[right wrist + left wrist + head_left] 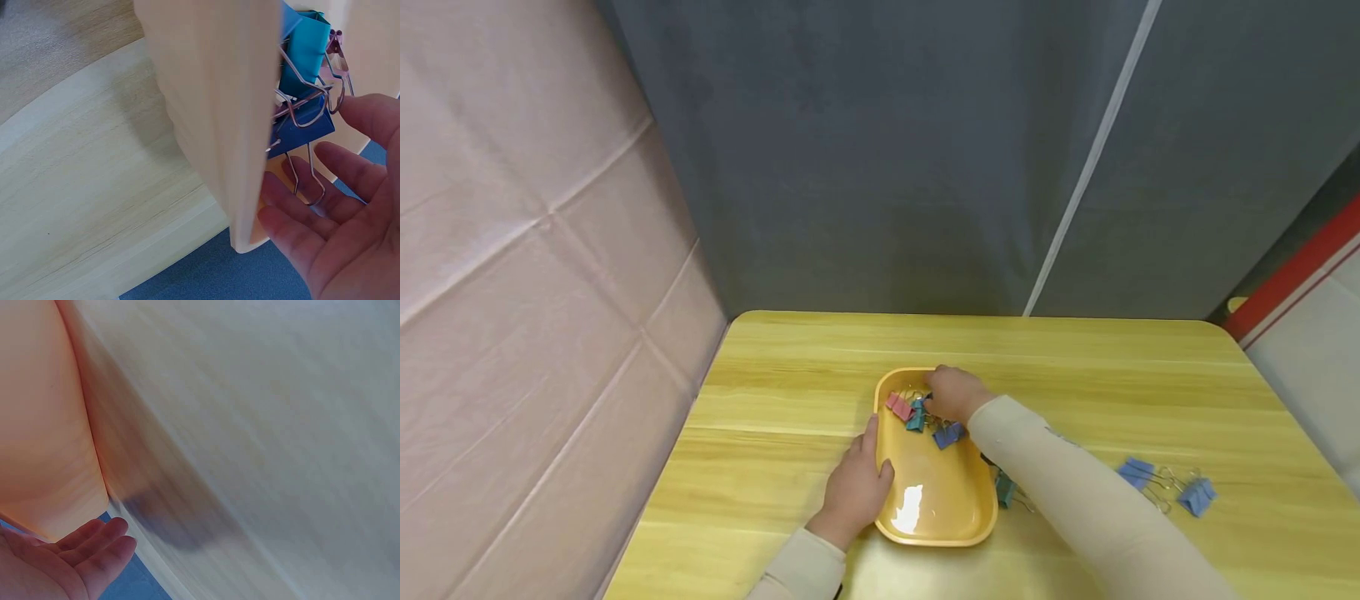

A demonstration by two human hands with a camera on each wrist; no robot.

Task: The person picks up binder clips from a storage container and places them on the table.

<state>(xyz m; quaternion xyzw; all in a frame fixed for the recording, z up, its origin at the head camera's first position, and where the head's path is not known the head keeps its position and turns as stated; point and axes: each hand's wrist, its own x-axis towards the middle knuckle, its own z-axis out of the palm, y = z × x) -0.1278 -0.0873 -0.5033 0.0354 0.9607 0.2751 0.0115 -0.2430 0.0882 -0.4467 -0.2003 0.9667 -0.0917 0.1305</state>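
A yellow tray (936, 500) holds several binder clips near its far end: a pink binder clip (899, 407), a teal binder clip (916, 419) and a blue binder clip (949, 434). My left hand (853, 483) rests against the tray's left rim, its index finger straight and its thumb over the edge. Inside the far right corner is my right hand (955, 393), fingers spread and loosely bent. In the right wrist view, these fingers are beside the wire handles of a dark blue binder clip (303, 128), without a visible pinch on it.
Just right of the tray, a teal binder clip (1004, 488) lies partly hidden by the right sleeve. Farther right are a blue binder clip (1137, 472) and another blue binder clip (1197, 497). The wooden table (760, 383) ends at a dark grey panel (850, 167).
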